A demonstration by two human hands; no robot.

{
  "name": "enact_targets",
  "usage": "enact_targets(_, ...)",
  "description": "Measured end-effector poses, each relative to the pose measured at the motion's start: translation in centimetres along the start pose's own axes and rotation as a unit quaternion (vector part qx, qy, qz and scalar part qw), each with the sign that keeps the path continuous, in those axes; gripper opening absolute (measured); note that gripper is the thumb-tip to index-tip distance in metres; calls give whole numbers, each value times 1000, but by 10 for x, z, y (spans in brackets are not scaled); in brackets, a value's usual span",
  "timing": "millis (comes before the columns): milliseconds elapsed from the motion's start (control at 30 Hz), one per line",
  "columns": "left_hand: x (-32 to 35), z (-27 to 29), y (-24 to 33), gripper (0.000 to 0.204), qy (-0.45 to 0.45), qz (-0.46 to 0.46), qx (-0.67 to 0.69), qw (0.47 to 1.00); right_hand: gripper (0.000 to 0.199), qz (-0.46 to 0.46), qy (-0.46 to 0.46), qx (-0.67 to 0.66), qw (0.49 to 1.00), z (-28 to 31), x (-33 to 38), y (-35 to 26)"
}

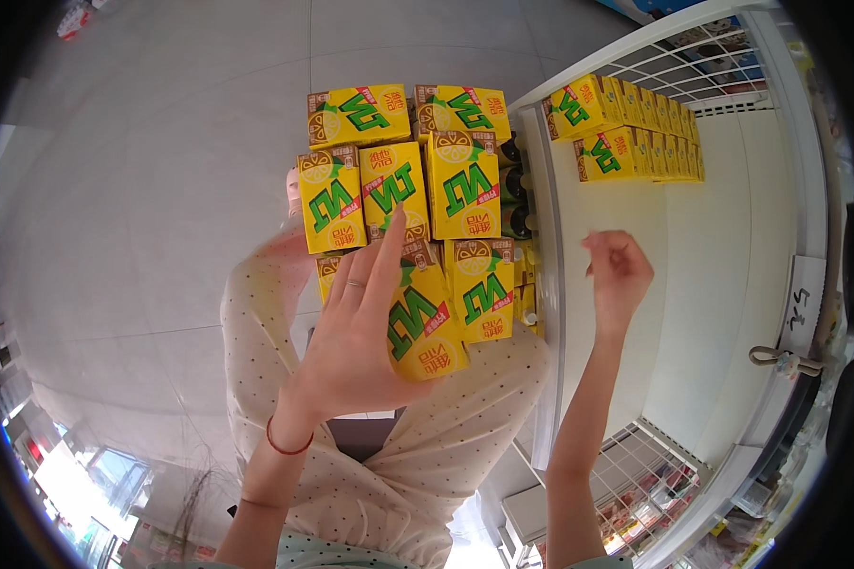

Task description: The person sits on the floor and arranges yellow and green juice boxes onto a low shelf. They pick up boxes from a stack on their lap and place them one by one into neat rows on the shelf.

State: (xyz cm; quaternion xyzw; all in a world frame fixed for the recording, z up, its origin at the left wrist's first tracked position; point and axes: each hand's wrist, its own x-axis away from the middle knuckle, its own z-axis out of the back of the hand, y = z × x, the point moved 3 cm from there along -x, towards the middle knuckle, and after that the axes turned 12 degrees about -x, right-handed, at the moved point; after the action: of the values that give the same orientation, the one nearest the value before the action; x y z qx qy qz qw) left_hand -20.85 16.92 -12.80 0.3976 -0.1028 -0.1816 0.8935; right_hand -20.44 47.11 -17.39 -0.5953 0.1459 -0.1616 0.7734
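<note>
My left hand [356, 327] is wrapped around a yellow drink carton [425, 327] with green lettering and a lemon picture, lifting it from a stack of the same yellow cartons [399, 185] that sits in front of my lap. My right hand [619, 273] hovers over the white shelf [721, 284] with fingers loosely curled and nothing in them. Two rows of matching yellow cartons [636, 128] stand at the back of that shelf.
The shelf has a white wire guard [702, 62] at its far end and a raised front rim [546, 284]. Dark bottles [514, 194] show between the stack and the shelf. A grey tiled floor [161, 190] spreads to the left. Lower shelves with goods [655, 493] lie below.
</note>
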Motion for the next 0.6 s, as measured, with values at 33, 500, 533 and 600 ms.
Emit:
enact_targets(33,1,2,1,113,4,13,36,999,12,79,-56,5,995,-15,23,-22)
enact_targets(500,-15,-44,67,121,26,-19,226,974,67,101,95,-18,990,-23,66,-42)
enact_targets(533,-14,-46,62,119,16,-30,158,987,61,114,108,-11,987,-15,47,-33)
enact_targets(600,-15,-47,47,117,1,-53,19,998,46,118,107,-2,987,3,10,-3)
